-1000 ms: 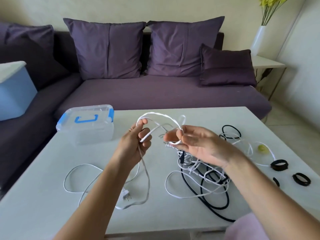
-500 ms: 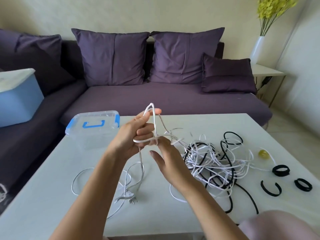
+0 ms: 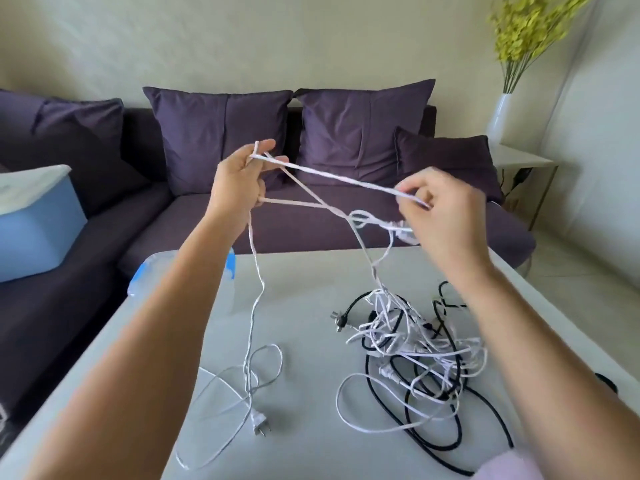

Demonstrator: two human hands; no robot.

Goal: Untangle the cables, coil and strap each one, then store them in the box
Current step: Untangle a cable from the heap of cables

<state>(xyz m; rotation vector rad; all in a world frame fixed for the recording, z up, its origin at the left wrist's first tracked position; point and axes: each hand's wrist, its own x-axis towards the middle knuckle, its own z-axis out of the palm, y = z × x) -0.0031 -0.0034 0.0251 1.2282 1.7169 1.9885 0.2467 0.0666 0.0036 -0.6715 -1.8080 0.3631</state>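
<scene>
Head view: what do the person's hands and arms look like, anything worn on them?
The left hand and right hand are bare, forearms too: no gloves, rings, watch or bracelet visible. Pale pink fabric shows at the bottom right corner near the right elbow; sleeve or other clothing, I cannot tell.

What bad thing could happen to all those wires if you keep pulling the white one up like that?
1. The white cable is stretched tight between the left hand and the right hand. Pulling harder might cinch the small loop beside the right hand into a knot.
2. A strand runs down into the pile, so lifting could drag the black cable along and tighten the tangle.
</scene>
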